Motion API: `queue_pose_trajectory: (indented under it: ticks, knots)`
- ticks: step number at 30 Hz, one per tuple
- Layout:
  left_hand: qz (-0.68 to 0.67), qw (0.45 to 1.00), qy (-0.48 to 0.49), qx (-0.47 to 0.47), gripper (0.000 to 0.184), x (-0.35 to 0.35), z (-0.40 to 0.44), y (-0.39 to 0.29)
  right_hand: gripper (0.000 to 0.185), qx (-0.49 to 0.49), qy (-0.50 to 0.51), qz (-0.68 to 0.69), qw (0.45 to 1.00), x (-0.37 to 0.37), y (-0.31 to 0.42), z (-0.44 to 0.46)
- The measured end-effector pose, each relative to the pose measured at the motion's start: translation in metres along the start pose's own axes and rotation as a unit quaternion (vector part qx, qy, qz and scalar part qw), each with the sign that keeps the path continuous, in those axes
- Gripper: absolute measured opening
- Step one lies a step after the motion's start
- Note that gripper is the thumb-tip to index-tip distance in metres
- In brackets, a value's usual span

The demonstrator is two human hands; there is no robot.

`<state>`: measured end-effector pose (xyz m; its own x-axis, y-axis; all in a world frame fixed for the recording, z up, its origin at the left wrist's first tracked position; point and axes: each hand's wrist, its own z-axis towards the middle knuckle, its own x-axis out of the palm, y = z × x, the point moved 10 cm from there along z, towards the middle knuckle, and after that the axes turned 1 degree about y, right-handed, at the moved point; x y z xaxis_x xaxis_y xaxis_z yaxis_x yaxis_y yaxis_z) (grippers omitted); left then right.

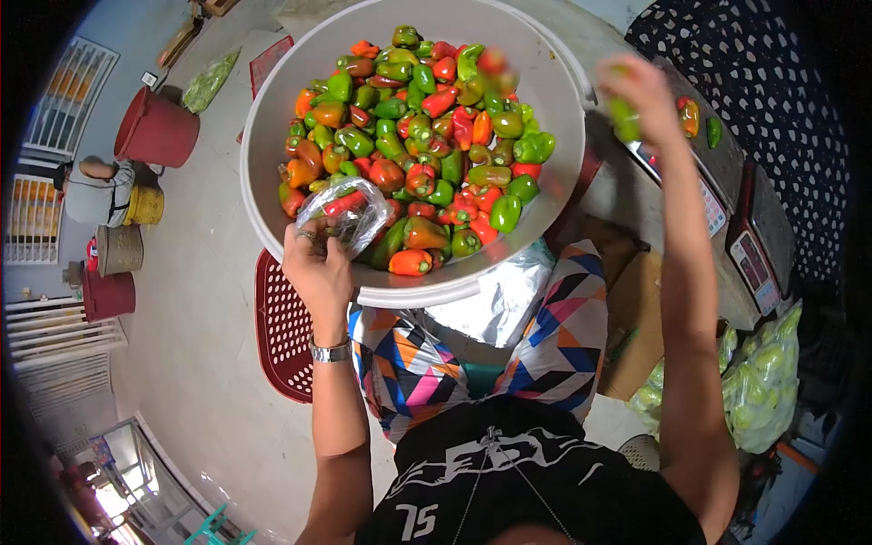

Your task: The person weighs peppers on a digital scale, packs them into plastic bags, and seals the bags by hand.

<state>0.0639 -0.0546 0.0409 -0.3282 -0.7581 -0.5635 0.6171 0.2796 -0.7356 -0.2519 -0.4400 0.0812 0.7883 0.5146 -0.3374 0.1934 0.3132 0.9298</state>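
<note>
A large pale tub (pixel 563 173) in front of me holds many red, green and orange peppers (pixel 391 109). Over its near left rim, my left hand (pixel 320 263) grips a clear plastic bag (pixel 363 227) with a red pepper (pixel 345 203) showing inside. To the right of the tub, my right hand (pixel 640 95) is raised beside the scales, its fingers around a green pepper (pixel 624 118). A blurred red pepper (pixel 491 62) appears over the tub's far right part. On the nearest scale (pixel 713 211) lie an orange-red pepper (pixel 689 118) and a green one (pixel 714 133).
Another scale (pixel 756 268) stands at the right, above bags of green produce (pixel 763 381). A red perforated basket (pixel 282 331) is left of my legs, and a cardboard box (pixel 633 331) is right of them. Farther left are a red tub (pixel 156 127) and a bending person (pixel 95 193).
</note>
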Motion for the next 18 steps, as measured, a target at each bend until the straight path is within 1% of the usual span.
queue_pose_trajectory:
  ticks: [1,2,3,4,5,6,8,11,14,15,16,17,18]
  knots:
    - [-0.012,1.0,-0.008,0.0,0.025,-0.002,0.0,-0.001,0.019,-0.028,0.091,-0.09,0.991,0.052,0.008,0.008]
    - [-0.023,1.0,-0.016,0.0,0.024,-0.005,-0.002,-0.001,0.02,-0.171,0.113,-0.201,0.958,0.101,0.038,0.007]
    - [-0.026,0.998,-0.061,-0.016,0.024,-0.015,-0.004,0.004,0.024,-0.106,0.188,-0.282,0.935,0.143,0.017,0.014]
    - [-0.03,0.994,-0.105,-0.032,0.025,-0.023,-0.006,0.011,0.02,-0.014,0.237,-0.349,0.906,0.173,0.0,0.016]
    - [-0.04,0.985,-0.166,-0.036,0.03,-0.032,-0.011,0.026,0.02,0.004,0.305,-0.412,0.859,0.201,-0.014,0.015]
    - [-0.049,0.978,-0.19,-0.066,0.038,-0.039,-0.014,0.031,0.024,0.021,0.306,-0.441,0.844,0.216,-0.02,0.016]
    - [-0.126,0.957,-0.249,-0.076,0.042,-0.044,-0.018,0.036,0.032,0.053,0.309,-0.498,0.809,0.24,-0.031,0.017]
    - [-0.046,0.969,-0.24,-0.048,0.044,-0.046,-0.018,0.03,0.055,-0.064,0.257,-0.48,0.836,0.28,-0.046,0.025]
    - [-0.057,0.974,-0.211,-0.055,0.043,-0.042,-0.015,0.027,0.067,0.052,0.263,-0.356,0.895,0.291,-0.076,0.023]
    - [-0.054,0.975,-0.209,-0.06,0.042,-0.041,-0.014,0.026,0.058,0.015,0.244,-0.333,0.911,0.289,-0.077,0.029]
    - [-0.037,0.976,-0.208,-0.052,0.042,-0.042,-0.013,0.024,0.052,0.083,0.244,-0.223,0.94,0.28,-0.083,0.036]
    - [-0.02,0.977,-0.206,-0.044,0.041,-0.043,-0.013,0.023,0.047,0.151,0.239,-0.11,0.953,0.272,-0.088,0.043]
    - [-0.004,0.978,-0.204,-0.036,0.041,-0.043,-0.013,0.021,0.041,0.216,0.229,0.005,0.949,0.264,-0.09,0.046]
